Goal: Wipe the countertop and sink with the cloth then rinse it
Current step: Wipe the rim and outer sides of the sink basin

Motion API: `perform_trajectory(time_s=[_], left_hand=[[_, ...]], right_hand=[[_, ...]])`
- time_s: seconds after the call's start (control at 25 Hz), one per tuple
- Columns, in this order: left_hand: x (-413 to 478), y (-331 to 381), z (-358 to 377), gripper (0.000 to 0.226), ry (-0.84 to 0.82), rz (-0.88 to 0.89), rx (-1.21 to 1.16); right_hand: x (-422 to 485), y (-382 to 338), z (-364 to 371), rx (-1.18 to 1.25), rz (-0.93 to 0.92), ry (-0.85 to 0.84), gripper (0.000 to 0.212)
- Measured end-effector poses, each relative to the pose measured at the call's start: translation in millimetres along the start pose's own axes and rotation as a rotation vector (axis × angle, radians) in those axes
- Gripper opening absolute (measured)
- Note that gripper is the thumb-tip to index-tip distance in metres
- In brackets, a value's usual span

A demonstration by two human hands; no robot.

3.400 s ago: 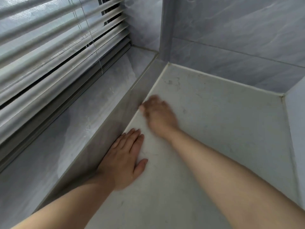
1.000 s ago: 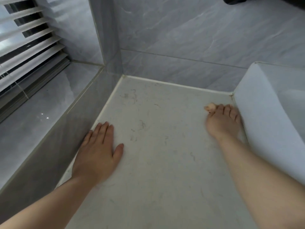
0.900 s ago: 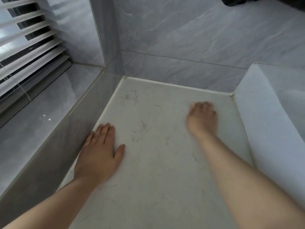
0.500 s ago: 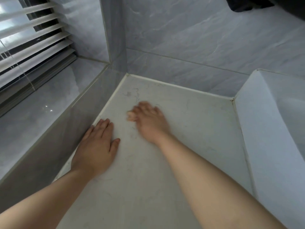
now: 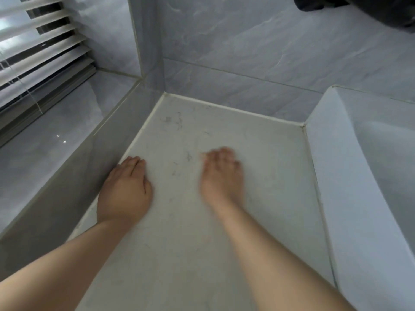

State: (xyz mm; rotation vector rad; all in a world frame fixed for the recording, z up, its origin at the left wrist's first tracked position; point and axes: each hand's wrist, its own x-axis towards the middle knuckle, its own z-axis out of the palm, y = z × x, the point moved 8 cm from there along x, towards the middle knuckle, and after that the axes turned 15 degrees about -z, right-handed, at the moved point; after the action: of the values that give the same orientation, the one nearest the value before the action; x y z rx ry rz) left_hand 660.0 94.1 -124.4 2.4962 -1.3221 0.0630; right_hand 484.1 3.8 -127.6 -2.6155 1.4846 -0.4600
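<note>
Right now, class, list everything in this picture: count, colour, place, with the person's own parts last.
countertop: one, pale grey-white, centre, thin dark strands on it
wall tiles: several, blue-grey marbled, behind the countertop
window blind: one, white slats, upper left
sill: one, glossy grey, below the blind
sink: one, white, right side
dark object: one, black, top right corner, unidentifiable
left hand: one, resting on the countertop's left edge
right hand: one, blurred, mid-countertop; no cloth discernible

Motion smears our right hand (image 5: 221, 173); we cannot tell whether anything lies under it. The picture's edge cuts off the dark thing (image 5: 363, 10) top right and the sink (image 5: 336, 176).
</note>
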Motion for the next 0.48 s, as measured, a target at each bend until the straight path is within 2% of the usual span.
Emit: perform_trajectory(time_s=[0.12, 0.2, 0.28, 0.36, 0.48], left_hand=[[-4, 1, 1, 0.055, -0.050, 0.011, -0.023], [-4, 3, 2, 0.058, -0.076, 0.041, 0.022], [-7, 5, 1, 0.066, -0.092, 0.027, 0.073], [-15, 12, 5, 0.069, -0.169, 0.007, 0.157], [-49, 38, 14, 0.083, -0.285, 0.109, 0.220]], right_hand=[[-15, -102, 20, 0.119, -0.404, -0.198, 0.048], [-29, -91, 15, 0.061, -0.478, -0.247, 0.049], [-40, -28, 1, -0.053, -0.336, -0.200, 0.054], [-59, 54, -22, -0.148, -0.074, -0.123, 0.063], [-94, 127, -46, -0.162, 0.217, -0.128, 0.049]])
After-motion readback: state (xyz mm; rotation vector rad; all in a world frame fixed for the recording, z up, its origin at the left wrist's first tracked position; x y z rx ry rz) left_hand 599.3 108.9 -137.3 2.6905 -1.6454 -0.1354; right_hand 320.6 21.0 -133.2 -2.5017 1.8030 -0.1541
